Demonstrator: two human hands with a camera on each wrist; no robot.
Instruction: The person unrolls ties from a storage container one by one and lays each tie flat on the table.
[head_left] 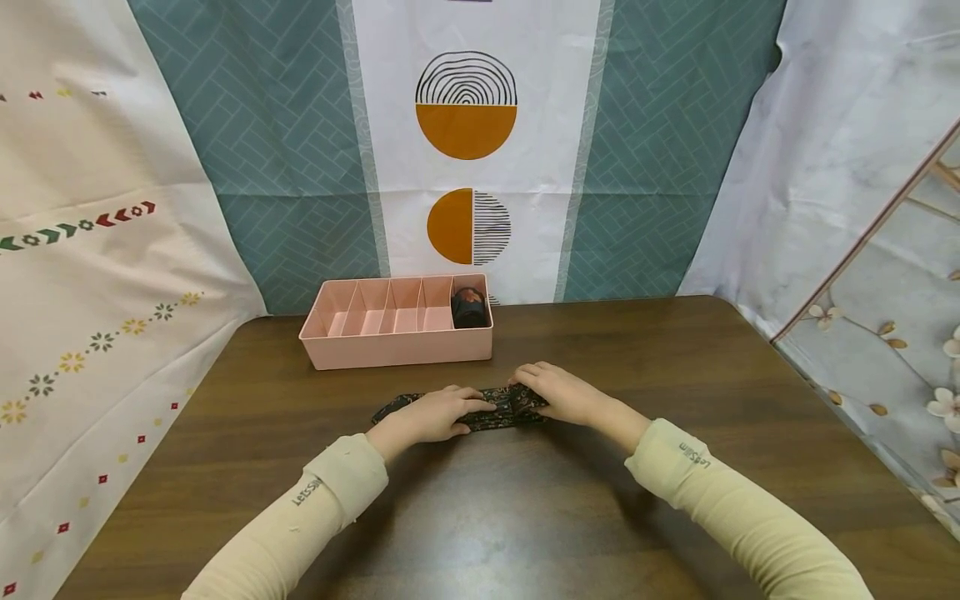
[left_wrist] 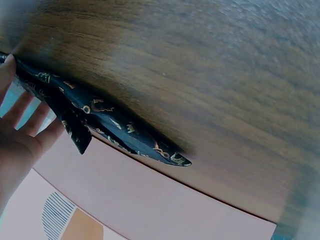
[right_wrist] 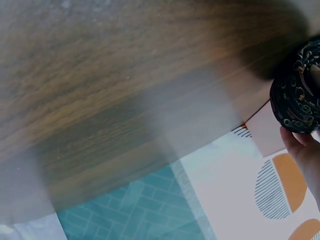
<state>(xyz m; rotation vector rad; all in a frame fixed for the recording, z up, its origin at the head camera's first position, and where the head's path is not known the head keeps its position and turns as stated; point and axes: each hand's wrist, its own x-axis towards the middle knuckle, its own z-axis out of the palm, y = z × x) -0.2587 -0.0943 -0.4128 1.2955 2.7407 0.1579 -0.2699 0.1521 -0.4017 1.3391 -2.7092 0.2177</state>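
Note:
A dark necktie (head_left: pixel 483 422) with a small gold pattern lies lengthwise on the table, its right end rolled into a thick coil. My right hand (head_left: pixel 562 393) grips this coil (right_wrist: pixel 295 95), fingers over the far side and thumb on the near side. My left hand (head_left: pixel 438 413) rests across the flat length to the left of the roll. In the left wrist view, its spread fingers (left_wrist: pixel 35 117) lie along the far edge and its thumb at the near edge. Beyond them the tie's pointed end (left_wrist: pixel 175 159) and a narrower tail (left_wrist: pixel 80 137) stick out to the left.
Behind the hands stands a pink divided box (head_left: pixel 397 348). Its rightmost compartment holds a dark rolled item (head_left: pixel 469 308) with a reddish motif. The wooden table (head_left: pixel 480 517) ends at a patterned curtain (head_left: pixel 645 167) at the back, with light cloths on both sides.

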